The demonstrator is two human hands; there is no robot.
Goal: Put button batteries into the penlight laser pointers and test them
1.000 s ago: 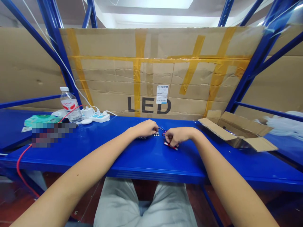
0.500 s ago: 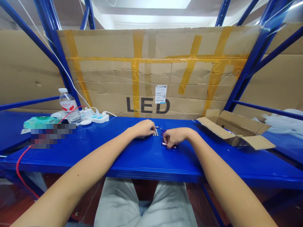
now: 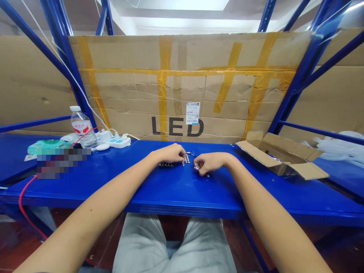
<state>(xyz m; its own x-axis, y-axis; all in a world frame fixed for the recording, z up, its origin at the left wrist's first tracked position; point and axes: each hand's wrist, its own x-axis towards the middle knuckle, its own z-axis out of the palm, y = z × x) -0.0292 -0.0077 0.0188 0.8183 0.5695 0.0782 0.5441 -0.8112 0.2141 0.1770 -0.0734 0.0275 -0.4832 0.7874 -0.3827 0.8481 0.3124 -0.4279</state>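
Observation:
My left hand (image 3: 174, 153) is closed in a pinch over the middle of the table. At its fingertips is a small silver round piece (image 3: 183, 164), like a button cell. More small silver round pieces (image 3: 187, 158) stand in rows just right of the fingers, and a dark row of small pieces (image 3: 166, 165) lies under the wrist. My right hand (image 3: 212, 162) is closed around a slim red tube with a silver end (image 3: 196, 168), low over the table; the fingers cover most of it. Beyond the hands lies a small metal clip (image 3: 192, 153), partly hidden.
The blue metal table (image 3: 176, 193) has a front edge near my knees. An open cardboard box (image 3: 281, 155) stands at right. At left are a water bottle (image 3: 83, 129), a white power strip (image 3: 119, 142) and a green packet (image 3: 49, 146). A large taped cardboard sheet (image 3: 136, 91) closes off the back.
The red tube has tilted and lifted at its silver end in my right hand. My left hand's fingertips have lowered slightly, with a small silver piece now showing at them.

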